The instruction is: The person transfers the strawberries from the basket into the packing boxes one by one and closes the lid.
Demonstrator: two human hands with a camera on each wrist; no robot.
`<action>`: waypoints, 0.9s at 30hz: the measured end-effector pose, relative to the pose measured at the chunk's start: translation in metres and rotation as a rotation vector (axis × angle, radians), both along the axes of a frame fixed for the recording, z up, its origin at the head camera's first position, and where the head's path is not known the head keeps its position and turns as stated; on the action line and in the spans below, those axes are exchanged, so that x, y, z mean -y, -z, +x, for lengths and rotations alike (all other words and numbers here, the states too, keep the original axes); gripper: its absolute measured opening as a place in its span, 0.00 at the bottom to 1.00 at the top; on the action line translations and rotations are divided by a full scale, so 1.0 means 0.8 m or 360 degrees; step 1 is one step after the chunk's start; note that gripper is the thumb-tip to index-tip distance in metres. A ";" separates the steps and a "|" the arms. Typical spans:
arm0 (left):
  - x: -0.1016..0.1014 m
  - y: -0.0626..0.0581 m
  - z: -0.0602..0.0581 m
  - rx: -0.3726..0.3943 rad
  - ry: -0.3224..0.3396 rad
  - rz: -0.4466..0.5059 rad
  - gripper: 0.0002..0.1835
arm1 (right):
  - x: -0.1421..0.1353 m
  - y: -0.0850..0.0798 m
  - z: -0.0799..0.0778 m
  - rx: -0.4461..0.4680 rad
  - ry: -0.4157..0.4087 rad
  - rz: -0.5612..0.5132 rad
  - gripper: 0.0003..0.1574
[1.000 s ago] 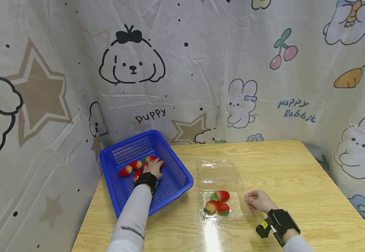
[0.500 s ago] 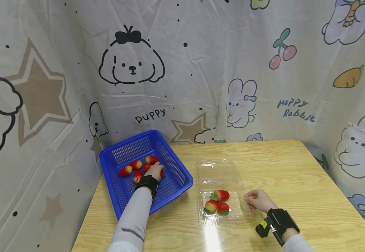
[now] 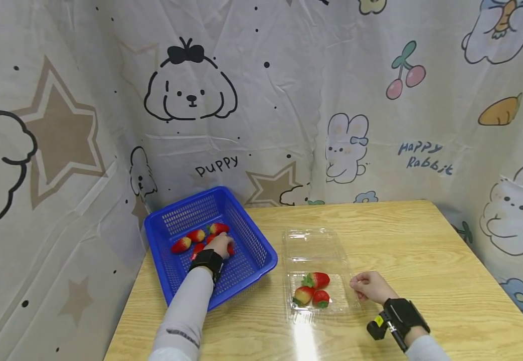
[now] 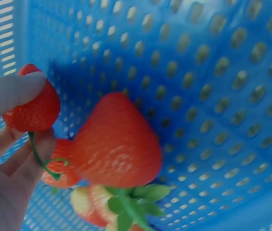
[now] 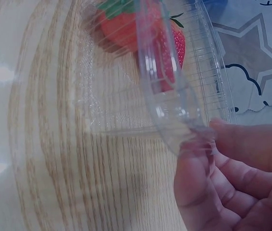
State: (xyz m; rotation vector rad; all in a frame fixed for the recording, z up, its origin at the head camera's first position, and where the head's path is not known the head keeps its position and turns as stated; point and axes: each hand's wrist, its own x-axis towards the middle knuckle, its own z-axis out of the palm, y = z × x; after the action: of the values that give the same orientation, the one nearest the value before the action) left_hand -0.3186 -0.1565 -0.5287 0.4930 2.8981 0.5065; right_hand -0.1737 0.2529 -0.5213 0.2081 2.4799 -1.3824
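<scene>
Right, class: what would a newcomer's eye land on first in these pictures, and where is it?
Probably the bright blue perforated basket at the left end of the wood-grain table, with red strawberries inside and one strawberry pinched in the left grip. Next, to the basket's right, the three strawberries in the open clear plastic clamshell whose edge the right grip pinches. Behind it all hangs a pale cartoon-printed curtain.

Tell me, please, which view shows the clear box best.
The head view: the clear box appears nearly whole, lid open, three strawberries inside. The right wrist view shows part of it, pinched by the right hand; the left wrist view, none.
</scene>
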 end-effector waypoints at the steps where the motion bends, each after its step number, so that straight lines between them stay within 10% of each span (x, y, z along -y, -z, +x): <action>1: 0.001 -0.004 0.000 -0.0007 0.0023 0.0003 0.11 | 0.000 0.000 0.000 -0.0001 -0.0001 0.0000 0.09; 15: -0.019 -0.108 -0.015 -0.0140 -0.0002 0.0007 0.11 | -0.001 0.001 -0.001 -0.0009 0.0002 -0.0001 0.07; 27: -0.104 -0.168 0.012 -0.0492 0.0127 0.0119 0.15 | -0.002 0.002 -0.001 -0.0025 -0.0025 -0.0020 0.08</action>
State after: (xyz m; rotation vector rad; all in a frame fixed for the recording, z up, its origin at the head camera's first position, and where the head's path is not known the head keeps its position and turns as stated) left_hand -0.3089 -0.0730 -0.3942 0.7569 3.1415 0.5743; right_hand -0.1746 0.2542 -0.5228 0.1754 2.4795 -1.3984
